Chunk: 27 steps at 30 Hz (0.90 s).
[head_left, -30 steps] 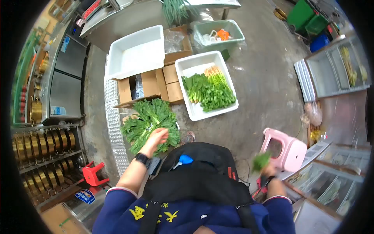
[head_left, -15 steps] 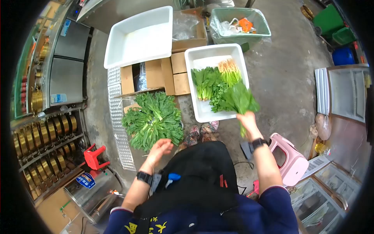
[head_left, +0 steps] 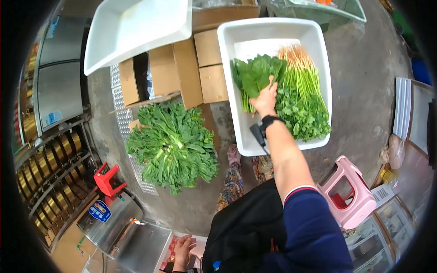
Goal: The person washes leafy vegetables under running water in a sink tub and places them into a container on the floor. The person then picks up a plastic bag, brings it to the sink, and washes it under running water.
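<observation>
My right hand [head_left: 266, 99] reaches into a white plastic tub [head_left: 233, 132] and grips a bunch of broad-leaf greens [head_left: 257, 75], lying over the greens on the tub's left side. Its fingers partly cover the stems. Beside it, in the right half, is a bundle of coriander [head_left: 302, 111] with pale roots pointing away from me. My left hand [head_left: 183, 249] is low at the bottom edge, fingers loosely bent and holding nothing I can see, near a red-patterned item [head_left: 169, 250]. A big heap of leafy greens [head_left: 175, 148] is on the left.
Another white tub [head_left: 141, 32] rests at the upper left by cardboard boxes [head_left: 189, 73]. A lined bin [head_left: 337, 11] stands at the back right. Close by are a pink stool [head_left: 353, 195] on the right and a red stool [head_left: 108, 179] on the left.
My right hand has carried the bunch from the tub's near right corner to its left side. My left hand has dropped back toward the bottom edge. The view has shifted closer to the tub.
</observation>
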Tool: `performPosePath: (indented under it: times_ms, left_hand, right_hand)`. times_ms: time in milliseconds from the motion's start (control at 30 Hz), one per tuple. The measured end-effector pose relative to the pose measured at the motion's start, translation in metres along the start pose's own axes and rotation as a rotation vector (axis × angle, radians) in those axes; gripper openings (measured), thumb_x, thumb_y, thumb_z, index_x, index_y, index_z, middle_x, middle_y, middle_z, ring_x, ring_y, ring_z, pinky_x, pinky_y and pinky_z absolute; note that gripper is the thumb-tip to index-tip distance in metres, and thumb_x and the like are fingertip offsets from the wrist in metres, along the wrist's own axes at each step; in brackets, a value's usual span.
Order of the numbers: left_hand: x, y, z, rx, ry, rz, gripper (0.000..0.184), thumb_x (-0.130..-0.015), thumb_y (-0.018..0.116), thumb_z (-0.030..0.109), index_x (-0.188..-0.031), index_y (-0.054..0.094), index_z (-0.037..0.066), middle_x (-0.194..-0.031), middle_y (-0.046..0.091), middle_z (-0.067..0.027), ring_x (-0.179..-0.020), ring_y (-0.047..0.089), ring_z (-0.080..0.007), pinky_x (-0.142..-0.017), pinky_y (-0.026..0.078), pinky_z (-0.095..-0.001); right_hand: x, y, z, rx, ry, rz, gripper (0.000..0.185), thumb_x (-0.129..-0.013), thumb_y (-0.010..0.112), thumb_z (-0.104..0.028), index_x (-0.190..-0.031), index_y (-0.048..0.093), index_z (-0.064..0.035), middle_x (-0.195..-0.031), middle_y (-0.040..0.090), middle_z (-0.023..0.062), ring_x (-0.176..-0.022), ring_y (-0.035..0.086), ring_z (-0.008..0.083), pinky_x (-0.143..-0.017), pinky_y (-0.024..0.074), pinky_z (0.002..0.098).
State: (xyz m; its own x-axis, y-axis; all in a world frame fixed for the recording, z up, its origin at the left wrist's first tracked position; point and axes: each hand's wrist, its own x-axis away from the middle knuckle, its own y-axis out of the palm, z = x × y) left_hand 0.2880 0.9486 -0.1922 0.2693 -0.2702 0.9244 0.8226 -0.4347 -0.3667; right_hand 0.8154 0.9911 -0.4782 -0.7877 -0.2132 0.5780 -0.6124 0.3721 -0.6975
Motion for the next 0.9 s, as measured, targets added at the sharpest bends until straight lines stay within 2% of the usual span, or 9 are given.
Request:
performPosePath:
  times_ms: [133, 233, 333, 433, 500, 533, 667, 833, 900]
  left_hand:
    - [0.007, 0.038, 0.010, -0.119, 0.016, -0.092, 0.028, -0.087, 0.053, 0.016, -0.110, 0.051, 0.000, -0.092, 0.060, -0.0122, -0.085, 0.059, -0.0201, -0.075, 0.048, -0.0305]
    - [0.007, 0.049, 0.021, -0.079, 0.105, -0.178, 0.028, -0.087, 0.053, 0.017, -0.109, 0.051, 0.000, -0.094, 0.060, -0.0121, -0.087, 0.058, -0.0193, -0.076, 0.048, -0.0300]
    - [0.017, 0.057, 0.044, -0.079, 0.171, -0.229, 0.025, -0.087, 0.053, 0.015, -0.108, 0.051, 0.001, -0.092, 0.061, -0.0079, -0.082, 0.057, -0.0137, -0.074, 0.046, -0.0254]
    - [0.015, 0.052, 0.053, -0.068, 0.216, -0.233, 0.025, -0.087, 0.053, 0.017, -0.106, 0.052, 0.002, -0.091, 0.061, -0.0094, -0.085, 0.058, -0.0174, -0.074, 0.047, -0.0283]
    - [0.010, 0.051, 0.058, -0.095, 0.216, -0.179, 0.023, -0.087, 0.053, 0.017, -0.105, 0.053, 0.002, -0.090, 0.061, -0.0083, -0.085, 0.058, -0.0165, -0.074, 0.047, -0.0273]
    - [0.010, 0.052, 0.059, -0.099, 0.217, -0.179, 0.023, -0.087, 0.053, 0.017, -0.105, 0.053, 0.002, -0.090, 0.061, -0.0083, -0.085, 0.058, -0.0165, -0.074, 0.047, -0.0273]
    - [0.008, 0.062, 0.057, -0.124, 0.197, -0.178, 0.022, -0.086, 0.053, 0.015, -0.105, 0.053, 0.003, -0.090, 0.061, -0.0075, -0.082, 0.058, -0.0140, -0.073, 0.046, -0.0258]
    - [0.007, 0.071, 0.054, -0.190, 0.189, -0.166, 0.026, -0.086, 0.054, 0.016, -0.106, 0.053, 0.000, -0.092, 0.061, -0.0105, -0.086, 0.058, -0.0176, -0.076, 0.046, -0.0294]
    - [0.002, 0.066, 0.044, -0.189, 0.169, -0.157, 0.026, -0.086, 0.054, 0.016, -0.106, 0.053, 0.000, -0.092, 0.061, -0.0110, -0.086, 0.058, -0.0182, -0.076, 0.046, -0.0299]
  right_hand:
    - [-0.039, 0.005, 0.026, 0.295, -0.024, -0.279, 0.117, -0.053, 0.077, -0.014, -0.139, -0.002, -0.0116, -0.140, 0.007, 0.0252, -0.124, 0.030, 0.0369, -0.101, 0.0318, 0.0354]
    - [-0.014, -0.042, 0.022, -0.152, -0.152, -0.159, 0.110, -0.051, 0.079, -0.016, -0.138, 0.013, -0.0076, -0.134, 0.023, 0.0286, -0.119, 0.036, 0.0354, -0.099, 0.0329, 0.0342]
    - [-0.004, -0.103, 0.027, -0.306, -0.107, -0.110, 0.080, -0.063, 0.070, -0.014, -0.132, 0.030, -0.0041, -0.113, 0.053, 0.0214, -0.098, 0.056, 0.0272, -0.086, 0.0432, 0.0318]
    - [0.006, -0.111, 0.056, -0.427, -0.257, 0.219, 0.036, -0.075, 0.057, -0.010, -0.109, 0.052, -0.0007, -0.094, 0.062, 0.0138, -0.085, 0.060, 0.0209, -0.076, 0.0467, 0.0306]
    - [0.035, -0.107, 0.067, -0.542, -0.167, 0.157, 0.015, -0.078, 0.053, -0.009, -0.091, 0.057, -0.0019, -0.086, 0.062, 0.0119, -0.080, 0.060, 0.0220, -0.073, 0.0468, 0.0314]
    - [0.059, -0.106, 0.066, -0.344, -0.338, 0.279, 0.011, -0.078, 0.051, -0.007, -0.087, 0.056, -0.0032, -0.085, 0.060, 0.0117, -0.077, 0.059, 0.0243, -0.070, 0.0472, 0.0329]
    - [0.101, -0.071, 0.054, 0.097, -0.818, 0.058, 0.023, -0.072, 0.058, -0.010, -0.095, 0.058, -0.0101, -0.096, 0.053, 0.0114, -0.093, 0.052, 0.0275, -0.085, 0.0364, 0.0391]
    - [0.023, -0.041, 0.011, 0.079, -0.528, -0.011, 0.033, -0.076, 0.058, -0.024, -0.108, 0.054, -0.0187, -0.096, 0.054, 0.0106, -0.085, 0.054, 0.0301, -0.083, 0.0287, 0.0440]
    - [-0.002, -0.032, 0.001, 0.259, -0.413, -0.047, 0.035, -0.073, 0.061, -0.027, -0.108, 0.053, -0.0231, -0.103, 0.052, 0.0072, -0.098, 0.050, 0.0269, -0.083, 0.0289, 0.0433]
